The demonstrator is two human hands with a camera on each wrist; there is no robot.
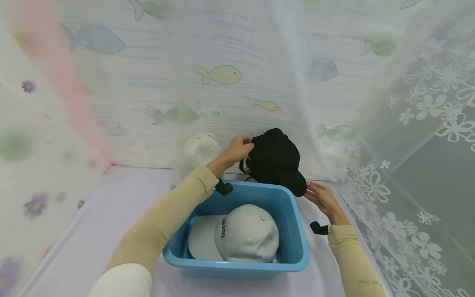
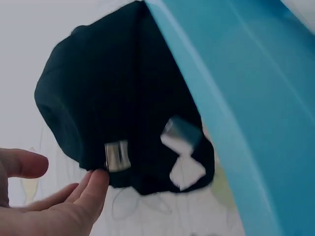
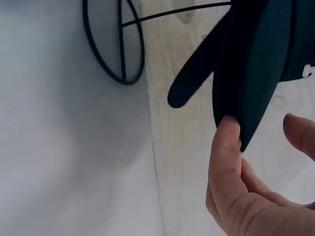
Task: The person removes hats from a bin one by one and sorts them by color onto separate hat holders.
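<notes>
A black cap (image 1: 276,159) stands behind the blue tub, its brim pointing down toward the right hand. At its back edge, my left hand (image 1: 237,149) touches the fabric with its fingertips, close to a metal strap buckle (image 2: 117,156); the thumb is held apart. My right hand (image 1: 323,198) has relaxed fingers touching the tip of the brim (image 3: 256,83), with the thumb away from it. Under the cap, a black wire stand (image 3: 123,54) shows in the right wrist view. A light grey cap (image 1: 248,235) with dark lettering lies inside the tub (image 1: 237,266).
A white cap (image 1: 202,149) stands at the back, left of the black one and partly behind the left forearm. White cloth (image 1: 137,194) covers the table. A fish-print curtain (image 1: 222,99) hangs right behind the caps, and a flower-patterned sheer curtain (image 1: 419,198) hangs on the right.
</notes>
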